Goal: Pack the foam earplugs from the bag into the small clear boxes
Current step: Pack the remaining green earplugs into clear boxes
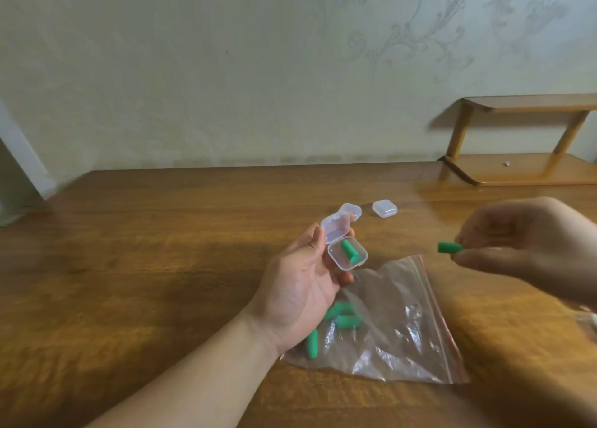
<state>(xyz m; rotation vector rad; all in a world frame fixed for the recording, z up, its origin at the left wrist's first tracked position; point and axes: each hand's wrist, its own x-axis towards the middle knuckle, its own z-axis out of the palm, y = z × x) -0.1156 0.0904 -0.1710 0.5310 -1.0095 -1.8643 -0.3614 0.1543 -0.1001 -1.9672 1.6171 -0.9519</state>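
My left hand [302,285] cradling an open clear box [347,255] with one green earplug [350,250] inside, my blurred right hand [529,250] seemingly pinching another earplug [449,247], above the bag [397,327]

Green foam earplugs, a clear zip bag and small clear boxes

An open box [347,255], lid tipped back, rests in the left hand [300,285] with one earplug [350,251] inside. Another earplug [449,247] is pinched in the right hand [529,250]. The bag [387,324] lies flat below both hands, loose earplugs [342,316] inside it. Two closed boxes [384,208] sit beyond the left hand.
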